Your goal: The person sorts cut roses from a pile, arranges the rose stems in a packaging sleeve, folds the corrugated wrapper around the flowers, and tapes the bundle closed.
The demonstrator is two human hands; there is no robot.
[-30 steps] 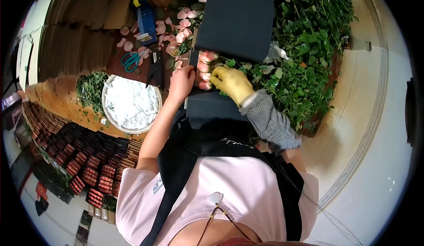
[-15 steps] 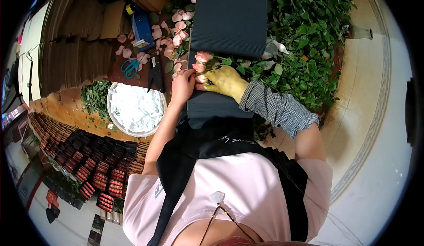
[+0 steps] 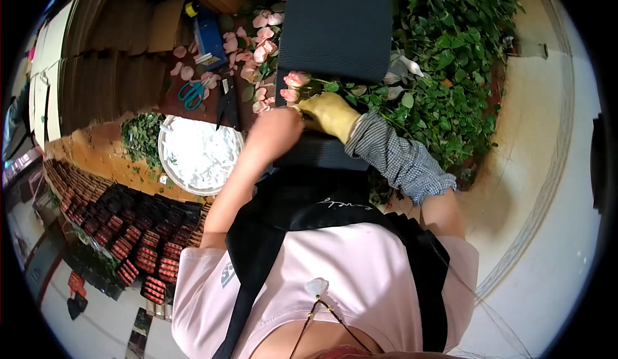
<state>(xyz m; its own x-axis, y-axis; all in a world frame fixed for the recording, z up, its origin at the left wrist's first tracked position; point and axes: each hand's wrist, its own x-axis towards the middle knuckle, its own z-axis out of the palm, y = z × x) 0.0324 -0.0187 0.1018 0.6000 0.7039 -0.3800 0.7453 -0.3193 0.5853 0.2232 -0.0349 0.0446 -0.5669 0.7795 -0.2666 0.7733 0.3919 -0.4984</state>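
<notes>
Pink roses (image 3: 295,79) lie in a row on dark corrugated board, blooms to the left and stems running right. My right hand (image 3: 329,114), in a yellow glove with a checked sleeve, curls over the roses just below two visible blooms, apparently closed on a rose. My bare left hand (image 3: 278,130) is in front of the gloved fingertips, smeared by motion. Its fingers cannot be made out, and it hides the lower blooms. Just beyond both hands, a dark corrugated sheet (image 3: 335,27) covers part of the board.
Leafy stems (image 3: 450,69) are heaped at right. Loose petals (image 3: 264,50), teal-handled scissors (image 3: 192,95) and a blue tool (image 3: 209,37) lie at left. A round basket (image 3: 162,156) holds white pieces; stacked cardboard (image 3: 116,82) stands beyond it.
My left hand has moved right and toward me, now covering the lower blooms. My gloved right hand has drawn its spread fingers together.
</notes>
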